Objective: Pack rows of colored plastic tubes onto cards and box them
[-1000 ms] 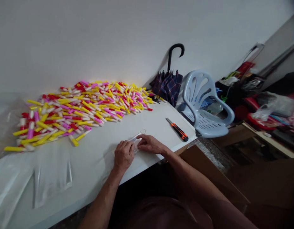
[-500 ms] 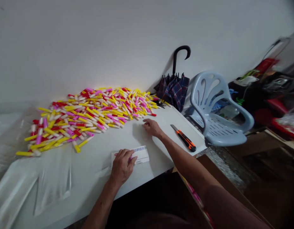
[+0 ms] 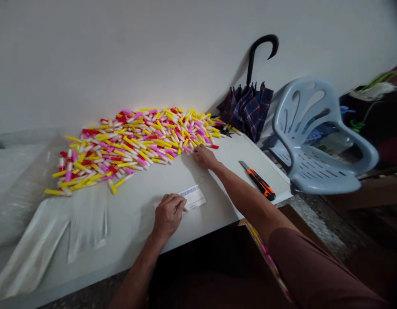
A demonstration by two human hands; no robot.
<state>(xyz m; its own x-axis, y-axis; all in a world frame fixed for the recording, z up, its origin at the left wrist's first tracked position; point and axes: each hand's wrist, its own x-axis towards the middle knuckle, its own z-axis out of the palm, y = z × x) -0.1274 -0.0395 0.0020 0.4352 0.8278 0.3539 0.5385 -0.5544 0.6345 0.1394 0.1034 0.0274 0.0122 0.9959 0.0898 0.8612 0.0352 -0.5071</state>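
Left hand (image 3: 168,216) sits curled, its fingers closed down over the end of a white printed paper card (image 3: 192,197) and pinching it against the white tabletop (image 3: 230,154). The card lies at a slant, with blue print along its upper edge, and most of its far end shows past the knuckles. Right hand (image 3: 203,156) reaches farther out, fingers loosely extended and together, holding nothing that can be seen. Its fingertips rest at the edge of a broad heap of plastic marker pens (image 3: 137,141), just beside or touching the nearest ones. The pens lie scattered and crossed in a long curved drift, with white barrels and yellow, pink or red ends.

A thin, pale ring (image 3: 201,179) lies on the tabletop between the two hands. To the right of the right forearm, an orange-and-black utility knife (image 3: 258,184) lies near the tabletop's edge. A clear plastic sheet (image 3: 53,231) spreads across the left end of the tabletop, under the heap's near side.

Past the heap's far tip, a folded navy plaid umbrella (image 3: 248,109) with a black hooked handle leans against the white wall (image 3: 153,51). Beside it stands a pale blue plastic chair (image 3: 314,141). A maroon sleeve (image 3: 301,262) covers the right upper arm.
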